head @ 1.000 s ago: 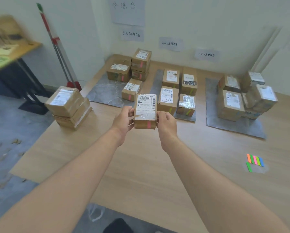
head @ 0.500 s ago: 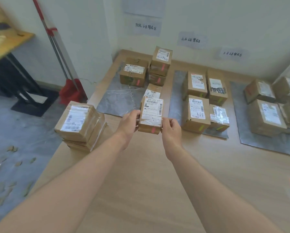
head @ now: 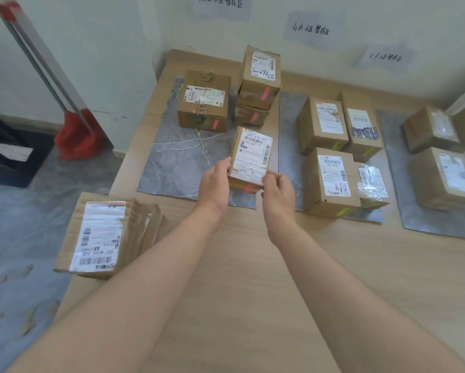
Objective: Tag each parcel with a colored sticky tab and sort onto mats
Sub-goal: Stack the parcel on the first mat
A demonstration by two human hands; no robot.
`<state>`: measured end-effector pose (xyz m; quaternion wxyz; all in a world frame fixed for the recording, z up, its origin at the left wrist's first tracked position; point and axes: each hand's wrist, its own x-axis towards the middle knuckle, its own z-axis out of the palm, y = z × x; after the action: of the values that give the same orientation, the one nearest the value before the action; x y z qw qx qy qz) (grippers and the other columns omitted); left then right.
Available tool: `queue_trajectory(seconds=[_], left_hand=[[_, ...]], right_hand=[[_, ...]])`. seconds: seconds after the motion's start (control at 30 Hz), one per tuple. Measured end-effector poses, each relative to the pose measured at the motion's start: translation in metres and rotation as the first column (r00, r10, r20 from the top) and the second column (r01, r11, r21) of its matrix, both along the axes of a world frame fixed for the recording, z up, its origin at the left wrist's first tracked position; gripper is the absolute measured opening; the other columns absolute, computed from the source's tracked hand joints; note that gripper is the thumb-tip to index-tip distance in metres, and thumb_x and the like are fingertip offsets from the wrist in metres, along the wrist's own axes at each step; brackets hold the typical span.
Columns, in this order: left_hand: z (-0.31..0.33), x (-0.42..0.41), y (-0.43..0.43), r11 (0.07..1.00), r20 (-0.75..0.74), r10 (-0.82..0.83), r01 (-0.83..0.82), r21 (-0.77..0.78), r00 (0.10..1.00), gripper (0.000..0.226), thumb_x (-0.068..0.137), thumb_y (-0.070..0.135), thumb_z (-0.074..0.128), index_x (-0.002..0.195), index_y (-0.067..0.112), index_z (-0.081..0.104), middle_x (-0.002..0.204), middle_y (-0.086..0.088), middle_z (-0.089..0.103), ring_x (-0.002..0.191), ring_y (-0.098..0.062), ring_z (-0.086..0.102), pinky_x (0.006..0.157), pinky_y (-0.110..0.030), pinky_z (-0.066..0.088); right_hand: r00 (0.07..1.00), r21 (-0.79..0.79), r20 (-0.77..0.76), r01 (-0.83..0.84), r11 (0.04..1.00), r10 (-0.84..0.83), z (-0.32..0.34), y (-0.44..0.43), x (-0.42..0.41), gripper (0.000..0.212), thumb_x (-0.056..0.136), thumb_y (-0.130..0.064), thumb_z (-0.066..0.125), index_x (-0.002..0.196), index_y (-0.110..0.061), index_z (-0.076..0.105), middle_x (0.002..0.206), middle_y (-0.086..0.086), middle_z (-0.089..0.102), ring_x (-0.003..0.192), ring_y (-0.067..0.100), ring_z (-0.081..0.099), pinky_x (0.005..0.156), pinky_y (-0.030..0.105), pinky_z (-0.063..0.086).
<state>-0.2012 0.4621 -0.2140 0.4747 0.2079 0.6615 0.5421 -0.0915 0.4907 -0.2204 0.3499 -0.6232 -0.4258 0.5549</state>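
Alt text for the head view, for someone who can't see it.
The left hand and right hand hold a small pink-tabbed parcel over the left grey mat, near other pink-tabbed parcels. Green-tabbed parcels sit on the middle mat.

A red broom leans against the wall, well left of the left hand; 3 handwritten paper signs hang far beyond it.
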Motion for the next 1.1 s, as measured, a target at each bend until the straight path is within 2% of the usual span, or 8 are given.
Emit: queue_trajectory(seconds=[0.13, 0.3, 0.4, 0.57, 0.67, 0.77, 0.9, 1.1], left_hand=[[-0.019, -0.009, 0.023, 0.999, 0.017, -0.003, 0.004, -0.046, 1.000, 0.039, 0.103, 0.038, 0.033, 0.095, 0.037, 0.071, 0.086, 0.027, 0.072, 0.080, 0.015, 0.060, 0.074, -0.013, 0.036], [-0.032, -0.021, 0.051, 0.996, 0.072, -0.061, 0.066, -0.068, 0.996, 0.036, 0.104, 0.041, 0.034, 0.101, 0.039, 0.070, 0.086, 0.029, 0.071, 0.073, 0.021, 0.060, 0.069, -0.009, 0.041], [-0.035, -0.025, 0.065, 0.993, 0.095, -0.095, 0.101, -0.057, 0.991, 0.035, 0.107, 0.038, 0.032, 0.098, 0.040, 0.066, 0.075, 0.032, 0.069, 0.067, 0.021, 0.060, 0.055, -0.001, 0.043], [-0.041, -0.029, 0.078, 0.994, 0.088, -0.098, 0.102, -0.036, 0.991, 0.033, 0.107, 0.038, 0.033, 0.108, 0.039, 0.066, 0.077, 0.033, 0.070, 0.071, 0.020, 0.062, 0.054, 0.000, 0.042], [-0.045, -0.032, 0.079, 0.992, 0.063, -0.109, 0.113, -0.055, 0.992, 0.038, 0.105, 0.046, 0.034, 0.125, 0.036, 0.065, 0.108, 0.027, 0.071, 0.096, 0.015, 0.062, 0.082, -0.004, 0.044], [-0.038, -0.034, 0.072, 0.993, 0.069, -0.090, 0.095, -0.070, 0.994, 0.050, 0.103, 0.055, 0.034, 0.149, 0.036, 0.044, 0.152, 0.015, 0.043, 0.135, -0.003, 0.039, 0.106, -0.026, 0.027], [-0.020, -0.034, 0.059, 0.996, 0.062, -0.084, 0.086, -0.032, 0.995, 0.051, 0.103, 0.053, 0.031, 0.151, 0.037, 0.039, 0.159, 0.013, 0.033, 0.140, -0.003, 0.030, 0.109, -0.028, 0.022], [0.022, -0.031, 0.037, 0.997, 0.022, -0.056, 0.055, 0.062, 0.998, 0.051, 0.101, 0.057, 0.037, 0.150, 0.043, 0.037, 0.164, 0.019, 0.016, 0.149, -0.002, 0.013, 0.120, -0.038, 0.011]], right_hand=[[1.000, 0.005, 0.015, -0.002, 1.000, 0.002, -0.009, 0.029, -0.009, 0.021, 0.101, -0.018, 0.048, 0.116, -0.014, 0.063, 0.099, -0.010, 0.067, 0.066, -0.011, 0.060, 0.073, 0.018, 0.043], [0.997, -0.005, 0.069, -0.039, 0.999, 0.039, -0.024, 0.060, -0.021, 0.024, 0.099, -0.025, 0.050, 0.117, -0.021, 0.066, 0.112, -0.008, 0.070, 0.099, 0.008, 0.062, 0.082, 0.023, 0.044], [0.995, -0.003, 0.072, -0.061, 0.998, 0.061, -0.030, 0.077, -0.024, 0.030, 0.099, -0.025, 0.048, 0.124, -0.023, 0.066, 0.114, -0.009, 0.071, 0.099, 0.005, 0.063, 0.080, 0.020, 0.045], [0.993, 0.010, 0.078, -0.084, 0.996, 0.083, -0.037, 0.092, -0.025, 0.032, 0.100, -0.022, 0.047, 0.127, -0.022, 0.066, 0.116, -0.010, 0.072, 0.097, -0.001, 0.064, 0.065, 0.006, 0.046], [0.995, 0.008, 0.075, -0.069, 0.998, 0.068, -0.033, 0.092, -0.026, 0.029, 0.102, -0.021, 0.047, 0.127, -0.020, 0.063, 0.115, -0.011, 0.070, 0.099, -0.004, 0.063, 0.061, 0.001, 0.043], [0.995, 0.019, 0.092, -0.043, 0.999, 0.041, -0.027, 0.087, -0.026, 0.016, 0.104, -0.024, 0.045, 0.108, -0.023, 0.061, 0.092, -0.019, 0.063, 0.082, -0.004, 0.058, 0.063, 0.008, 0.043], [0.992, 0.046, 0.122, 0.007, 0.999, -0.013, -0.013, 0.076, -0.024, 0.030, 0.103, -0.029, 0.042, 0.074, -0.034, 0.040, 0.071, -0.014, 0.042, 0.065, 0.005, 0.041, 0.066, 0.023, 0.034], [0.989, 0.160, 0.149, -0.026, 0.987, 0.002, 0.043, 0.058, -0.016, 0.039, 0.101, -0.025, 0.042, 0.064, -0.029, 0.030, 0.055, -0.015, 0.032, 0.053, 0.004, 0.028, 0.059, 0.026, 0.027]])
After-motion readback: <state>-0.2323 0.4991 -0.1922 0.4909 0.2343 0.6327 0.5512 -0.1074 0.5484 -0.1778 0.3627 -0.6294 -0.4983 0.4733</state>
